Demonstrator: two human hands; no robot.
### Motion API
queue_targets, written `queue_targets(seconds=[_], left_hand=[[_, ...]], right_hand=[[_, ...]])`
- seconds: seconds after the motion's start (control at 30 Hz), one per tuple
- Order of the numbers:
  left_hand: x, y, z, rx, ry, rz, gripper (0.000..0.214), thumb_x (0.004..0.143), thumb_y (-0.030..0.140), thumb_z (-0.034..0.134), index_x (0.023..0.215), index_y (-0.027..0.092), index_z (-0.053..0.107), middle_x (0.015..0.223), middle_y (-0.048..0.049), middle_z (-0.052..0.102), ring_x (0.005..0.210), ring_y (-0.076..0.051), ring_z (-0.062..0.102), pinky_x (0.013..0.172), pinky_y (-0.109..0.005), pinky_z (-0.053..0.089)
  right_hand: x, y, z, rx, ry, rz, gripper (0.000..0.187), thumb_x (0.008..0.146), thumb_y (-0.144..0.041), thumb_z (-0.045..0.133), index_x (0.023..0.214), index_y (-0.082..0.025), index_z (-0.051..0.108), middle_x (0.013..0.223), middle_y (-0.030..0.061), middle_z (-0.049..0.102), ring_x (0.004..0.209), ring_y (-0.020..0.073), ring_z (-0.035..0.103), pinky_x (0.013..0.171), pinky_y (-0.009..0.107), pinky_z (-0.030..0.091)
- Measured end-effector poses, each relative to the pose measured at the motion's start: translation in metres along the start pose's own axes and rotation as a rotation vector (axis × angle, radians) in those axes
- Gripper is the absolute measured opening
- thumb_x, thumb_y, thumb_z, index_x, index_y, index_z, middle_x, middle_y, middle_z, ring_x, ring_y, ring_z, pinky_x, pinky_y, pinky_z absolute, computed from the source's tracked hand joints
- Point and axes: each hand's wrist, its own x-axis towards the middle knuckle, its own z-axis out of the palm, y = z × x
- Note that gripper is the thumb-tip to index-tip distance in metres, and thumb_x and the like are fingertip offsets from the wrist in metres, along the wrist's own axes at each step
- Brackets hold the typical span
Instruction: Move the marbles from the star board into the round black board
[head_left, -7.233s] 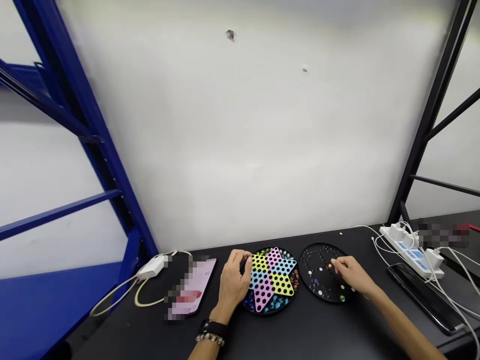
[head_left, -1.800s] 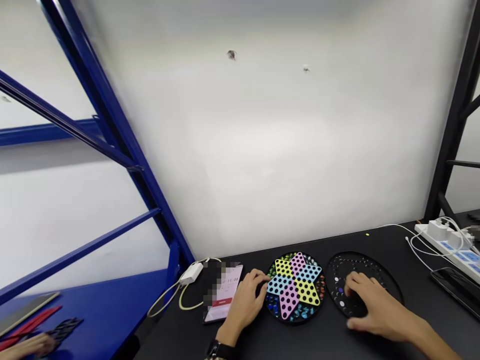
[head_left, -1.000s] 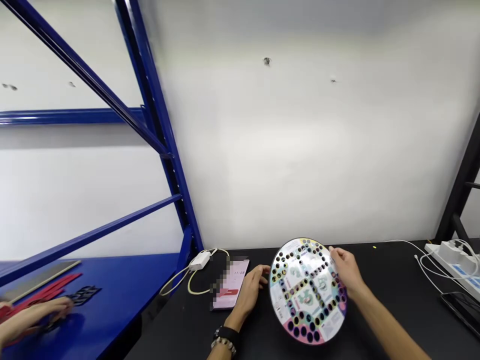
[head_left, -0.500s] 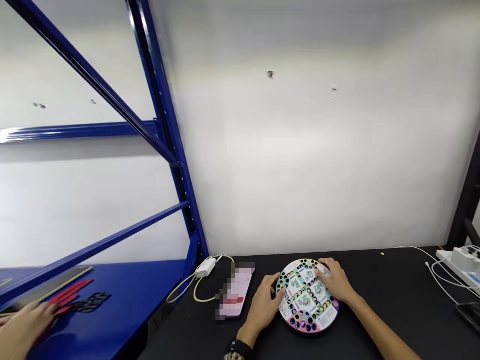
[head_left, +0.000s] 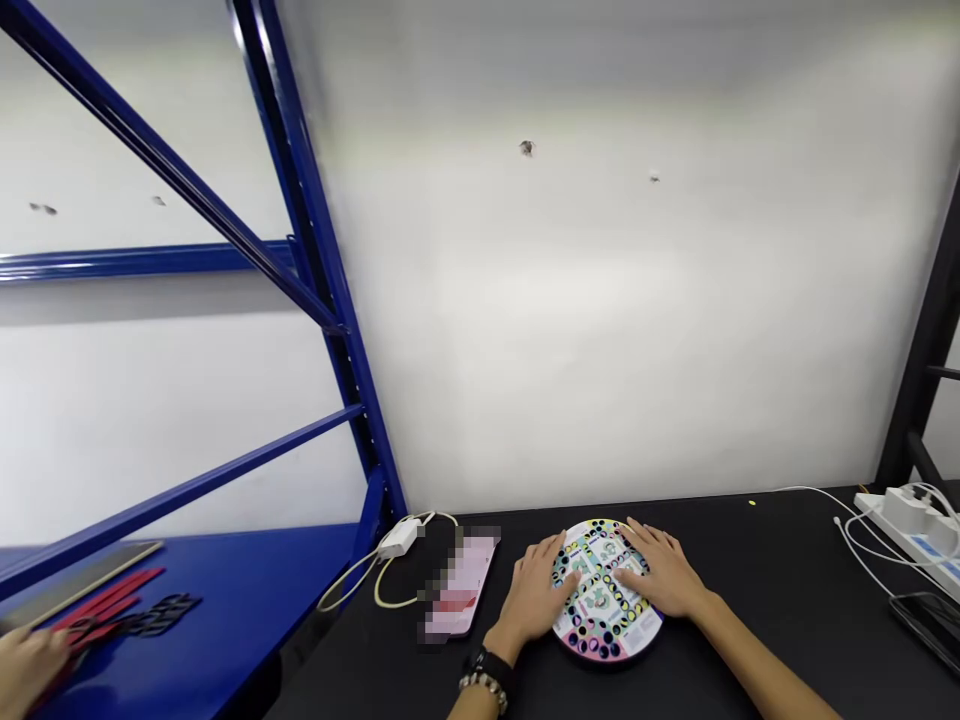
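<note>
A round game board (head_left: 600, 600) printed with cartoon figures and rows of coloured circles lies on the black table. My left hand (head_left: 534, 592) clasps its left side, fingers stretched along the rim and the thumb over the printed top. On the opposite side, my right hand (head_left: 664, 572) holds the upper right rim with its fingers spread and the thumb on the face. Parts of the rim are hidden beneath both hands. A dark band and a beaded bracelet (head_left: 484, 680) circle my left wrist.
Left of the board lies a pink phone (head_left: 469, 585), partly pixelated, beside a white adapter (head_left: 400, 538) with a looped cable. A power strip (head_left: 919, 540) and a dark phone (head_left: 926, 625) are at right. Another person's hand (head_left: 30, 660) touches red-and-black items on the blue table (head_left: 247, 600).
The view has turned slightly right. Both my thumbs have shifted on the board's face, and my left fingers now lie straighter along its rim. The other person's hand has moved left.
</note>
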Motion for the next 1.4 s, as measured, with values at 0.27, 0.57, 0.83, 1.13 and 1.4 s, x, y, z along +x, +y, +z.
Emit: queue_targets(seconds=[0.27,0.57,0.83,1.13,1.4], left_hand=[[-0.017,0.005,-0.007,0.039,0.078,-0.041,0.05,0.089,0.038,0.043,0.136,0.026,0.054,0.136,-0.0082,0.058,0.124,-0.028,0.049,0.102,-0.044,0.035],[-0.018,0.008,-0.009,0.049,0.154,-0.085,0.043,0.089,0.038,0.045,0.128,0.026,0.059,0.124,-0.0083,0.064,0.115,-0.028,0.055,0.094,-0.042,0.039],[-0.014,0.001,-0.006,-0.059,0.267,-0.073,0.041,0.089,0.04,0.046,0.124,0.024,0.06,0.112,-0.0077,0.069,0.107,-0.025,0.06,0.095,-0.041,0.042],[-0.013,-0.002,-0.004,-0.142,0.284,-0.1,0.042,0.081,0.037,0.056,0.121,0.022,0.06,0.106,-0.0064,0.069,0.099,-0.024,0.063,0.089,-0.038,0.048],[-0.013,0.007,-0.009,-0.266,0.414,-0.01,0.04,0.077,0.044,0.061,0.11,0.021,0.064,0.101,-0.0066,0.071,0.087,-0.022,0.065,0.082,-0.037,0.054]], right_hand=[[-0.005,0.003,0.001,0.058,0.084,0.025,0.064,0.089,-0.054,0.043,0.145,-0.024,0.048,0.15,0.0075,0.046,0.141,0.0261,0.034,0.115,0.042,0.023],[-0.007,0.004,0.001,0.104,0.126,0.009,0.058,0.088,-0.05,0.046,0.141,-0.026,0.053,0.145,0.007,0.052,0.137,0.028,0.039,0.113,0.043,0.027],[0.003,0.015,0.011,0.386,0.269,0.067,0.057,0.082,-0.048,0.053,0.133,-0.021,0.057,0.133,0.0076,0.061,0.124,0.0268,0.053,0.108,0.04,0.036],[0.003,0.015,0.017,0.382,0.257,0.109,0.061,0.079,-0.043,0.059,0.136,-0.023,0.053,0.134,0.0091,0.06,0.126,0.0274,0.052,0.111,0.043,0.034],[0.004,0.015,0.012,0.492,0.31,0.101,0.059,0.073,-0.042,0.066,0.128,-0.023,0.058,0.129,0.0098,0.063,0.12,0.0284,0.058,0.105,0.043,0.042]])
